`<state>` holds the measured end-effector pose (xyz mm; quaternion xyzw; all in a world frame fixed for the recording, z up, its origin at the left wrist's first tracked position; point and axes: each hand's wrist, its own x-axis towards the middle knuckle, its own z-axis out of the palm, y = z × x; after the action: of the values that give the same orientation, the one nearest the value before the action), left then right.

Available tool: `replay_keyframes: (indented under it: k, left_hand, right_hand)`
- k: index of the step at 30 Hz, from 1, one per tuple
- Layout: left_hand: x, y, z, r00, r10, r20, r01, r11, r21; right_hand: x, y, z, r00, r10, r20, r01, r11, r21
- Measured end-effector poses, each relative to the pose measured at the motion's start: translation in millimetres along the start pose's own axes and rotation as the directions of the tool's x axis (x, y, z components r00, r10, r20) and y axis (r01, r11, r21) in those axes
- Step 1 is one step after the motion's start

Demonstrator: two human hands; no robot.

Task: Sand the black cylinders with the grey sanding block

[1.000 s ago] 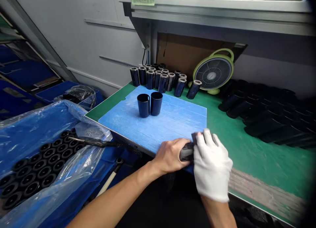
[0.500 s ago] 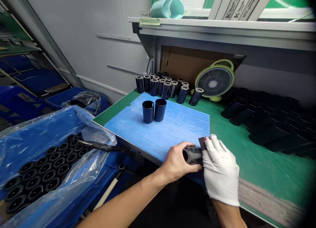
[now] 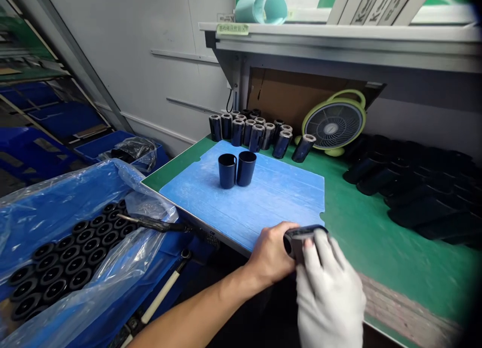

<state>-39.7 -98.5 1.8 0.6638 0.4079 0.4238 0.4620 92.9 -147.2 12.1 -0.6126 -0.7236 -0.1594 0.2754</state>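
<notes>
My bare left hand is wrapped round one end of a black cylindrical cup, held on its side near the table's front edge. My right hand wears a white glove with one fingertip bare. Its fingers press a small dark piece of sandpaper against the cup's side. The far end of the cup is partly covered by the glove. Beyond my hands, two dark open cups stand upright side by side on a blue mat.
Several shiny dark cylinders stand at the back, beside a green fan. Many black cups lie stacked at the right. A plastic-lined blue bin at the left holds rows of black cylinders. A shelf overhangs the table.
My right hand has moved left and down with the sandpaper, sliding it across the cup. The cup has turned and tilted in my left hand. The view has shifted slightly.
</notes>
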Motion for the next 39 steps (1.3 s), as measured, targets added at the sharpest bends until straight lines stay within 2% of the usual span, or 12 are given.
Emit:
replay_keyframes:
  k: [3,6,11,13,16,21,23,27,30,35,37,39]
  left_hand:
    - [0,-1,0.3,1.000,0.022,0.006,-0.022,0.999,0.036]
    - [0,-2,1.2,1.000,-0.004,0.005,0.004,0.999,0.032]
    - [1,-1,-0.5,0.999,-0.041,-0.008,0.042,0.998,0.047]
    - [2,-2,-1.9,0.999,-0.044,0.008,0.044,0.999,-0.004]
    - [3,-4,-2.0,1.000,-0.030,-0.002,0.030,0.998,-0.058]
    - [4,-6,-0.6,0.997,-0.074,-0.026,0.074,0.997,0.035]
    - [3,-6,-1.5,0.997,-0.070,-0.021,0.071,0.996,0.047]
    - [1,-5,-2.5,1.000,0.000,-0.003,0.000,1.000,-0.009]
    - [0,-3,-1.0,1.000,0.004,-0.020,-0.004,1.000,0.015]
    - [-1,0,-1.4,0.999,0.042,0.017,-0.042,0.999,-0.003]
    - [-1,0,-2.5,1.000,0.019,0.020,-0.020,1.000,0.020]
    - [-1,0,-2.9,1.000,-0.009,0.014,0.008,0.999,0.053]
  right_hand:
    - [3,1,-1,0.999,0.035,0.023,-0.036,0.999,0.029]
    - [2,-2,-2,0.998,-0.065,-0.003,0.066,0.998,0.018]
    - [1,-24,-6,0.998,0.058,0.003,-0.058,0.998,0.028]
    - [1,-25,-7,0.999,-0.022,0.023,0.022,0.999,0.025]
    - [5,-2,-1,0.996,-0.084,0.038,0.081,0.994,0.069]
    - [13,44,2,0.990,0.135,-0.035,-0.121,0.957,0.264]
    - [12,40,-3,0.997,0.072,-0.032,-0.057,0.943,0.329]
    - [6,24,-7,0.977,-0.213,-0.016,0.208,0.933,0.295]
    - [3,23,-3,0.989,-0.120,-0.083,0.138,0.953,0.271]
    - [0,51,3,0.995,-0.100,0.016,0.093,0.960,0.264]
    - [-3,78,4,0.997,0.079,0.010,-0.080,0.976,0.204]
    - [-7,96,2,0.965,0.262,-0.031,-0.255,0.957,0.141]
